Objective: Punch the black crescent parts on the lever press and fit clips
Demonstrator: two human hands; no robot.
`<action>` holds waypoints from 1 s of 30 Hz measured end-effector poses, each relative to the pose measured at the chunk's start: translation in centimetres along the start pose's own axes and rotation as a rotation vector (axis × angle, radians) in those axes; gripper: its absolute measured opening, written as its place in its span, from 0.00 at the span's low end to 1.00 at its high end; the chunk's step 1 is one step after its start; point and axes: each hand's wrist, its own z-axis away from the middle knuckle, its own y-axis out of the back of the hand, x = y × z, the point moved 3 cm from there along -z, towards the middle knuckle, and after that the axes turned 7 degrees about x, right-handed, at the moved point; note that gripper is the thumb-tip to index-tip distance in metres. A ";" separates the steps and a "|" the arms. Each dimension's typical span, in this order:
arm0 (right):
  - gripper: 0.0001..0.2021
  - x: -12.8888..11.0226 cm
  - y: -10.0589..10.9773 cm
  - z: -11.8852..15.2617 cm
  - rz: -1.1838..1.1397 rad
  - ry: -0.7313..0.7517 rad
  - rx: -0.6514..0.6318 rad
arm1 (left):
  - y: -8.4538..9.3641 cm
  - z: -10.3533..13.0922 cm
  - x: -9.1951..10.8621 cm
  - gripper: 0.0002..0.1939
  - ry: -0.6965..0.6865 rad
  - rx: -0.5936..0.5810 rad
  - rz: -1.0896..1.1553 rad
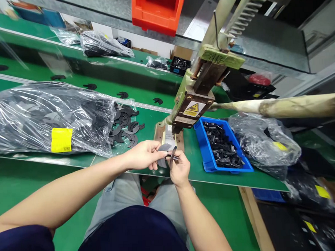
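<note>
My left hand [146, 154] pinches a dark grey curved piece [164, 147] between thumb and fingers. Close beside it, my right hand [180, 169] grips a black curved part [172, 158] that stands on edge. The two parts meet or nearly meet; their exact contact is too small to tell. Both hands are just in front of the base of a green hand press [192, 102], which has a yellow warning label. Left of the press, loose black curved pieces [125, 127] spill from a large clear plastic bag [46, 115].
A blue bin [208, 157] of small black parts sits right of the press, beside another plastic bag [267, 144]. The press lever [293, 105] sticks out to the right. An orange bin [158, 12] is on the shelf above. Black pieces lie along the green conveyor [99, 73].
</note>
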 end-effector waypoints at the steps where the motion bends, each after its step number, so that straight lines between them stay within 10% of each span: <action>1: 0.12 -0.1 0.1 0.2 0.001 -0.005 0.005 | -0.1 0.0 0.0 0.23 0.016 -0.021 0.022; 13: 0.08 -0.7 1.9 0.5 0.180 0.103 -0.093 | 0.3 -1.4 -0.2 0.24 0.069 -0.132 -0.002; 18: 0.06 -1.8 2.9 -0.3 0.305 0.243 -0.166 | 1.4 -0.3 0.6 0.16 -0.280 0.276 -0.323; 21: 0.05 -2.3 2.7 -0.3 0.340 0.304 -0.186 | 0.4 0.2 1.1 0.15 -0.453 0.278 -0.512; 30: 0.06 -2.9 3.9 0.3 0.288 0.316 -0.209 | -0.6 -0.9 -0.8 0.17 -0.259 0.180 -0.187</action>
